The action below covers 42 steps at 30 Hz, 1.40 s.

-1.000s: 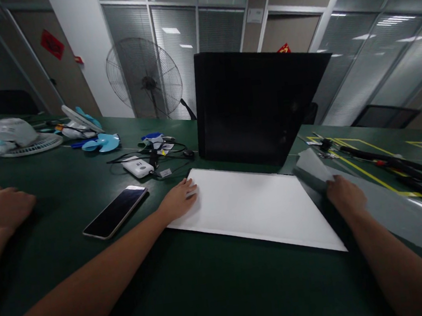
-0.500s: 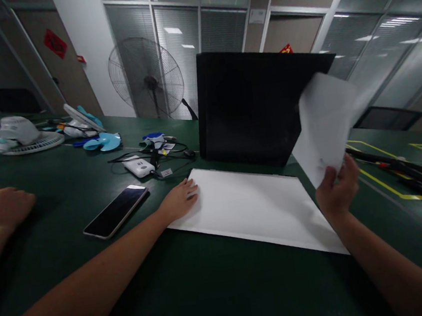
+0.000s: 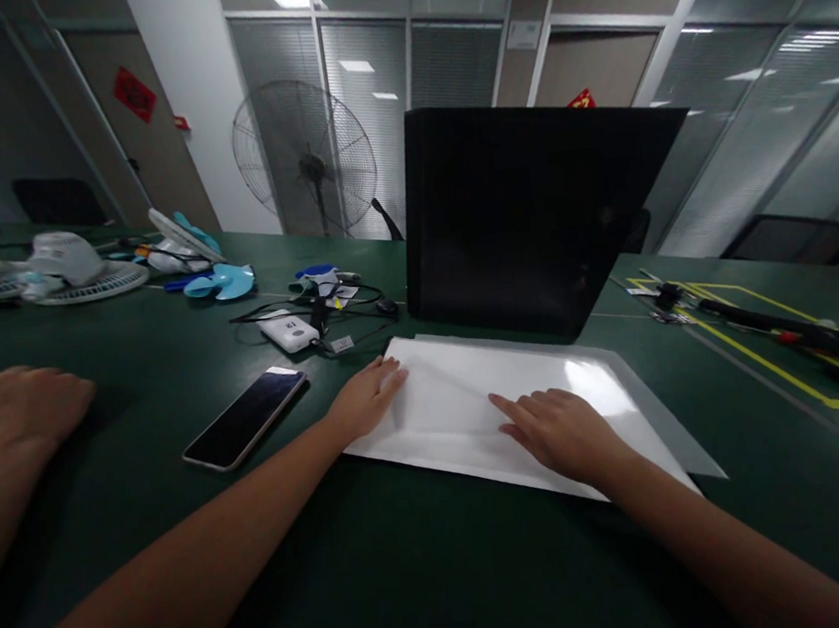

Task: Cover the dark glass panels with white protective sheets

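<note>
The white panel (image 3: 439, 437) lies flat on the green bench (image 3: 417, 574), near its middle and just in front of the upright black screen (image 3: 536, 212), with a thin clear film (image 3: 667, 428) spread over it. The film sits askew and hangs past the panel's right side onto the bench. The right hand (image 3: 559, 429) is open, palm down, with its fingers spread on the film over the panel's near right part. It presses rather than grips. The left hand (image 3: 369, 399) is also open and rests flat on the panel's left border, holding nothing. The main risk, as I judge it, is that the film ends up crooked. It overhangs on the right, and a faint diagonal line near the left hand suggests a crease or trapped air. A sideways push from the right palm could drag the film further off and lock in that wrinkle. With only flat palms steadying it, the panel itself could slide on the smooth bench toward the black screen and knock against its base. Bare fingers may also leave marks on the glossy film, where glare shows beside the right hand. A phone (image 3: 246, 417) lies just left of the left hand, and a white power bank (image 3: 288, 333) with loose cables (image 3: 344, 307) sits beyond it. A wide sweep of the left arm could nudge any of these. A co-worker's hand (image 3: 20, 406) rests well apart, toward the bench's left edge.
</note>
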Tool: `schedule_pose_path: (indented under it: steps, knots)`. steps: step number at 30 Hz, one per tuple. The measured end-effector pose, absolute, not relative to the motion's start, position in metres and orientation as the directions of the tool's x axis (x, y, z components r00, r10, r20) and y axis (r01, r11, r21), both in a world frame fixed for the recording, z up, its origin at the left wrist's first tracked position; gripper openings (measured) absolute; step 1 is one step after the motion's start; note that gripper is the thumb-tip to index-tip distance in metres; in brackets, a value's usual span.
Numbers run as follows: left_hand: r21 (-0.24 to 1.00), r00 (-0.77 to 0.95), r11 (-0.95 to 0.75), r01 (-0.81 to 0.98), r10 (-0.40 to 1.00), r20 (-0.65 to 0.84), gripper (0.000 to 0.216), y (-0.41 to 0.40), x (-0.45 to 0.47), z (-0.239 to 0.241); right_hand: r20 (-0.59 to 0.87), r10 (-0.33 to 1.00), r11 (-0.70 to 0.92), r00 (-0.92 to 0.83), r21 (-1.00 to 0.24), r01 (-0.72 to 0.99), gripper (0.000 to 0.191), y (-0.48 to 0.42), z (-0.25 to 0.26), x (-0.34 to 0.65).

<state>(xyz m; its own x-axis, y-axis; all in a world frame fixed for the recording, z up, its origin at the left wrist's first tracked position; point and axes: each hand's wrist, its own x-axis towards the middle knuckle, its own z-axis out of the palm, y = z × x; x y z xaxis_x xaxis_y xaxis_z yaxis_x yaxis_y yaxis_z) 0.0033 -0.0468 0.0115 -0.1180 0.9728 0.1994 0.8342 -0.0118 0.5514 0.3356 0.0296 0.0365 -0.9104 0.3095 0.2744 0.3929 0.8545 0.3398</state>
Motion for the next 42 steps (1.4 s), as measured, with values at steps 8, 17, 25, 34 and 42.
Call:
schedule_pose_path:
  steps: [8,17,25,34,42]
  knots:
    - [0.596,-0.140,-0.022,0.803,0.965,0.224,0.075,-0.046,0.002,0.010,0.172,0.179,0.899,-0.969,0.372,0.232,0.034,0.002,0.042,0.322]
    - [0.712,-0.205,0.008,0.702,0.960,0.192,0.075,-0.043,-0.001,0.009,0.214,0.093,0.941,-0.972,0.301,0.156,0.035,0.001,0.038,0.322]
    - [0.722,-0.252,0.034,0.691,0.947,0.197,0.059,-0.036,-0.009,0.007,0.187,0.039,0.984,-0.982,0.163,0.071,0.040,0.002,0.042,0.324]
    - [0.578,-0.183,0.016,0.816,0.956,0.231,0.046,-0.034,-0.009,-0.001,0.173,0.025,0.997,-0.985,0.074,0.038,0.038,0.002,0.045,0.326]
    - [0.581,-0.156,0.000,0.814,0.963,0.218,0.043,-0.034,-0.009,-0.002,0.171,-0.003,0.998,-0.985,0.057,0.007,0.040,0.011,0.039,0.330]
